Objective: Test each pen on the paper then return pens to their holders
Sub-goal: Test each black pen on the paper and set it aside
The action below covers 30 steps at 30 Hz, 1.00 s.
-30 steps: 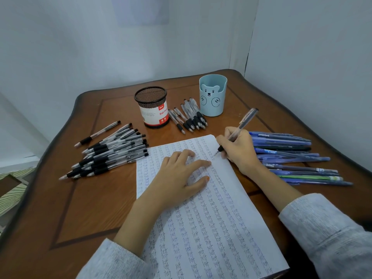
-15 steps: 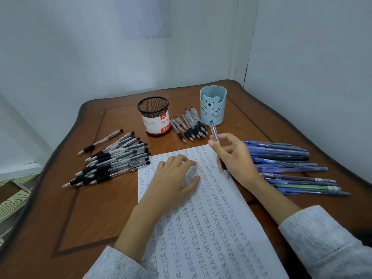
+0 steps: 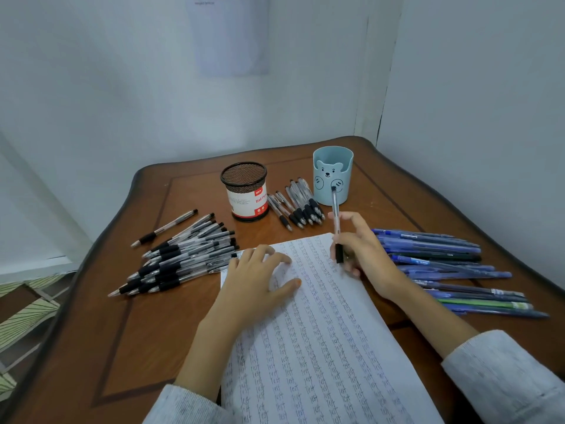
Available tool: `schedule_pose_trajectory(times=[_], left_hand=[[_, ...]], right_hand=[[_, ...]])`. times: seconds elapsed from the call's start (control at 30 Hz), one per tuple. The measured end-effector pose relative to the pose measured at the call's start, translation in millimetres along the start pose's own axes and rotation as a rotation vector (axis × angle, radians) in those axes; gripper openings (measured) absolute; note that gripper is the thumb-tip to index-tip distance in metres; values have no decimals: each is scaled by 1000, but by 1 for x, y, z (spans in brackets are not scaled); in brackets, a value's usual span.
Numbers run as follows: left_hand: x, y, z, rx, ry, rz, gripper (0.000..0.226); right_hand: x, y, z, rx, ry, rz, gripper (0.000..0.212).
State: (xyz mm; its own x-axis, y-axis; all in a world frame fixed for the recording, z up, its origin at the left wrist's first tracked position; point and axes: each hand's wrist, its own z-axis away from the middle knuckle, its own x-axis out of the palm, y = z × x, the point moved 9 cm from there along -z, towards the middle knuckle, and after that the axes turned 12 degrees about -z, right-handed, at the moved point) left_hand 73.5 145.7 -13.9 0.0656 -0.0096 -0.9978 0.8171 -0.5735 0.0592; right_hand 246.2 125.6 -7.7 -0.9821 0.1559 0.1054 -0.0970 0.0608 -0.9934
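Right hand (image 3: 363, 249): grip closed around one pen (image 3: 336, 221), thumb and fingers pinching it low on the barrel. The pen stands steep, with its black lower section down over the top right corner of the paper (image 3: 321, 347) and its far end overlapping the front of the blue bear cup (image 3: 333, 175) in view. Can't tell if the tip touches the sheet.

Left hand (image 3: 260, 276): grip wide, fingers spread flat and pressing on the upper left part of the paper, holding nothing.

The paper lies on the worktop (image 3: 122, 332) in front of the person, with columns of small handwritten marks down its length.

Other pens:
- black pens (image 3: 183, 258) piled left of the paper, tips toward the near left, one lying just apart at the far side
- small bunch (image 3: 296, 203) on the worktop between the mesh holder (image 3: 244, 191) and the bear cup
- blue pens (image 3: 443, 264) fanned right of the paper, a green one among them, partly behind the right wrist

Both holders stand upright at the back of the worktop, and no pens show above either rim. Grey sleeves on both forearms. A pale sheet (image 3: 229, 35) is stuck to the wall behind.
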Motion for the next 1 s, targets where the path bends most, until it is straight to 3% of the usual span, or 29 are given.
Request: schedule_pose_trajectory(times=[0.07,0.13,0.3,0.57,0.77,1.0], left_hand=[[-1,-4,0,2,-9,19,48],[-1,-5,0,7,-10,35,49],[-1,-7,-1,10,6,53,49],[-3,-7,0,19,52,65,48],[-1,-7,0,18,42,65,48],[-2,-6,1,15,50,51,49]], right_hand=[[0,-3,-8,31,-11,5,40],[-2,-10,-21,2,37,157,43],[2,-29,-62,-114,185,483,31],[41,-24,-107,-182,162,874,15],[47,-24,-104,-254,153,955,18],[38,-28,-62,-290,146,883,13]])
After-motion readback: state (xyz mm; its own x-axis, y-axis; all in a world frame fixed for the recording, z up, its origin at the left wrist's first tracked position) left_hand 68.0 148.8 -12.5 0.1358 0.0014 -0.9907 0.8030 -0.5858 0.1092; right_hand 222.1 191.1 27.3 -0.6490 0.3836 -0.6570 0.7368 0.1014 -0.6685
